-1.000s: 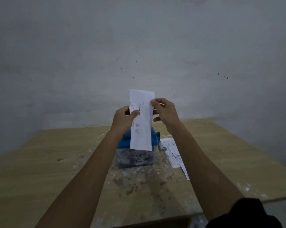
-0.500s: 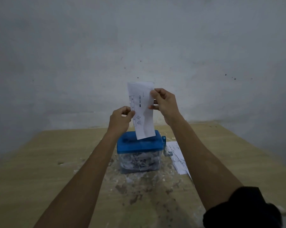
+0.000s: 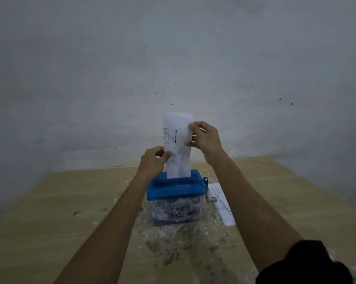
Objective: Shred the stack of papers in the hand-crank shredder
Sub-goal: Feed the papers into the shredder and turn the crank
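Observation:
A small hand-crank shredder (image 3: 176, 188) with a blue lid and a clear bin full of paper shreds stands on the wooden table (image 3: 50, 212). A folded white printed sheet (image 3: 178, 144) stands upright with its lower edge at the lid's slot. My left hand (image 3: 153, 162) pinches the sheet's left edge low down. My right hand (image 3: 205, 139) pinches its right edge higher up. The blue crank (image 3: 208, 191) sticks out on the shredder's right side, untouched. More printed papers (image 3: 222, 203) lie flat on the table just right of the shredder.
Paper dust and dark stains cover the table around and in front of the shredder. A pale wall rises right behind the table's far edge. The table's right edge runs diagonally past the loose papers.
Both hands have lowered the sheet from above the shredder until its bottom edge meets the lid's slot. The view has tilted, so the shredder sits lower in frame.

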Demonstrator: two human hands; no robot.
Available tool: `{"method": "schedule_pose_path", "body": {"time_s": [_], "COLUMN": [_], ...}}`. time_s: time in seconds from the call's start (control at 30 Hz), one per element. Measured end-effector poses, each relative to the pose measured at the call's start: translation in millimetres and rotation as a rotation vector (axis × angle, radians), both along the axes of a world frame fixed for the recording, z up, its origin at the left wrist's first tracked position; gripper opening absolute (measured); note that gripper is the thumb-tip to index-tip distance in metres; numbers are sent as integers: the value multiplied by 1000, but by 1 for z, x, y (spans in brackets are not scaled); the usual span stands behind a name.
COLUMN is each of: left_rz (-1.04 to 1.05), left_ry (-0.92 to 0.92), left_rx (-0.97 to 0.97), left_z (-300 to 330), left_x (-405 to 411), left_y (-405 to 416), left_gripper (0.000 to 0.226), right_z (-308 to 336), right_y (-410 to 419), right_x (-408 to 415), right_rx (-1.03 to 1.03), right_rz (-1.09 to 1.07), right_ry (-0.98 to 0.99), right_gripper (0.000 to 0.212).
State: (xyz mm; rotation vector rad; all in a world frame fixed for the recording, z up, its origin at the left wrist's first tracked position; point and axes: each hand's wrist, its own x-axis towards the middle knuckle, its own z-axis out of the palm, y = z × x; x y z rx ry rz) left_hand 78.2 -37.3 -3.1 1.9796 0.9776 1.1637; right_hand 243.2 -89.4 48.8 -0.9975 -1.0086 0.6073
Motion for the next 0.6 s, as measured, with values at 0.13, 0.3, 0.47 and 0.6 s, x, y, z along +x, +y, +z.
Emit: {"method": "schedule_pose_path", "body": {"time_s": [0.13,0.3,0.47,0.6], "left_rz": [20,2,-1,24], "left_ry": [34,28,118,183], "left_rx": [-48,-57,-14,64], "left_z": [-9,-14,-22,-30], "left_x": [2,2,5,6], "left_y": [5,10,8,3], "left_gripper": [30,32,37,40], "right_z": [1,-8,-37,-89], "right_y": [1,0,-10,-37], "right_x": [2,7,17,34], "right_rx": [-23,-134,-240,-287], "right_rz": [-8,-61,-143,-294], "right_ry": [-31,-260,-373,-680], "right_gripper": [16,21,23,25]}}
